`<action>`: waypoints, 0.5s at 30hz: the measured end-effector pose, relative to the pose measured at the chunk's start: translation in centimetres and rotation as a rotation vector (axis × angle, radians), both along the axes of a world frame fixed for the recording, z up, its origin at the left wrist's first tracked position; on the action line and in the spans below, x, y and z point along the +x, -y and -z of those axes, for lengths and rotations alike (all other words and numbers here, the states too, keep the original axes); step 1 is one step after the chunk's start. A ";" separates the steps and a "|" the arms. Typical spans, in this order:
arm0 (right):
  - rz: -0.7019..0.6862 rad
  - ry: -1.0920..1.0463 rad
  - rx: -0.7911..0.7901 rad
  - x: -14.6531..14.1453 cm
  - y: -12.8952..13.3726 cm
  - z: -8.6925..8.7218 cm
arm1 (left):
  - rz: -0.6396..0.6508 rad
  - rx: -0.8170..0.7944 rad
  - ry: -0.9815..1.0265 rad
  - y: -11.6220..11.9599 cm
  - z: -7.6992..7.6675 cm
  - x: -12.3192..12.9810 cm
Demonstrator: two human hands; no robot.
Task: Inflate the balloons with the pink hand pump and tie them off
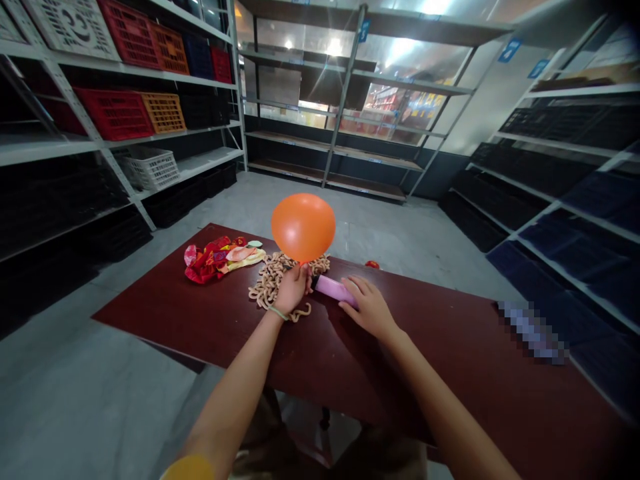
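Note:
An inflated orange balloon (303, 227) stands above my left hand (294, 288), whose fingers are closed round its neck. My right hand (369, 305) is wrapped over a pink cylindrical object (334, 291) with a dark end, which points toward my left hand. Beneath and behind my left hand lies a pile of beige, curled, rope-like pieces (267, 280). To the left of that pile is a heap of deflated balloons (215, 259) in red, yellow, pink and pale green.
The dark red table (190, 327) extends to both sides, with a blurred-out item (533, 332) at its right. A small red thing (372, 265) shows beyond the far edge. Shelves with crates (117, 113) stand left; more racks (340, 150) stand ahead and right.

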State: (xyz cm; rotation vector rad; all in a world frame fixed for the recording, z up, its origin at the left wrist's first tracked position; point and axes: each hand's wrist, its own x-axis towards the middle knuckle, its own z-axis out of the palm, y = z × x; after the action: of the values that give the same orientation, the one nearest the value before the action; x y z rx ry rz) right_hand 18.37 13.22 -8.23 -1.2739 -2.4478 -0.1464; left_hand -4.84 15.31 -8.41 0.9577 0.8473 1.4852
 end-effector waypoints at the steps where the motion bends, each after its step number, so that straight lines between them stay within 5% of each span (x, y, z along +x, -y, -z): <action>1: -0.001 -0.021 0.022 -0.3 0.2 -0.2 | -0.016 -0.013 0.020 0.0 -0.4 -0.1; 9: -0.205 -0.128 -0.084 -6.7 1.9 0.3 | -0.104 -0.054 0.057 1.8 -4.2 -4.6; 15: -0.266 -0.171 -0.134 -10.0 2.1 2.4 | -0.210 -0.084 -0.071 5.3 -3.6 -7.6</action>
State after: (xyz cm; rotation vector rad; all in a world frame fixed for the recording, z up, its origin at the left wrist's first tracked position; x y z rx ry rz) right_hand 8.37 11.15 -10.64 -0.9544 -2.4809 0.1918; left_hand -12.46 10.03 -4.77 0.8842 1.0811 1.5870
